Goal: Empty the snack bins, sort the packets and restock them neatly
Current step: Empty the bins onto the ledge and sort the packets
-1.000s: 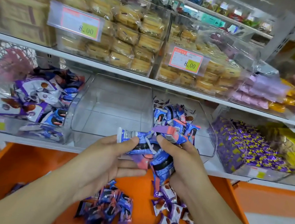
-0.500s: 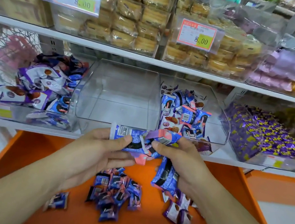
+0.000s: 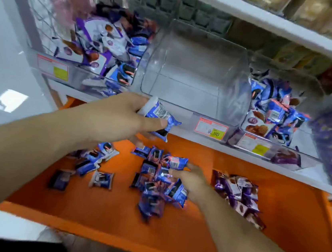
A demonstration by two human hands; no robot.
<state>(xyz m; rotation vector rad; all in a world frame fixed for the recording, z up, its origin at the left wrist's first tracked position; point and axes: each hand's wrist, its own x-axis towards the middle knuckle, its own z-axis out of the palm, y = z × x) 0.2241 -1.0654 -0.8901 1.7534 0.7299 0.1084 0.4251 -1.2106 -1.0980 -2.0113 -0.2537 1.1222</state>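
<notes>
1. Spanning the lower frame, the orange worktop [image 3: 107, 219] serves as the sorting surface, which would explain why the packets lie on it in separate groups rather than in the bins.
2. Above it, the white shelf [image 3: 200, 142] carries a row of clear bins. The middle bin [image 3: 196, 73] is empty. The left bin [image 3: 98, 59] and the right bin [image 3: 274, 118] hold mixed blue and purple-white packets, so emptying appears incomplete.
3. Three groups sit on the worktop: a loose scatter of blue packets [image 3: 93, 165] at left, a central heap of blue packets [image 3: 153, 189], and a pile of purple packets [image 3: 236, 193] at right, well apart from the heap. Separation by colour indicates sorting by type.
4. The left hand [image 3: 118, 118] is closed on one blue packet [image 3: 160, 116], pinched between thumb and fingers just in front of the empty bin's lip. Judged purpose: either restocking that bin or carrying the packet to its group.
5. The right hand [image 3: 191, 181] rests against the central heap, fingers curled among the packets. Motion blur prevents confirming whether it grips any; it cannot be told.
6. Price labels [image 3: 211, 129] on the bin fronts mark each bin's assigned product.
</notes>
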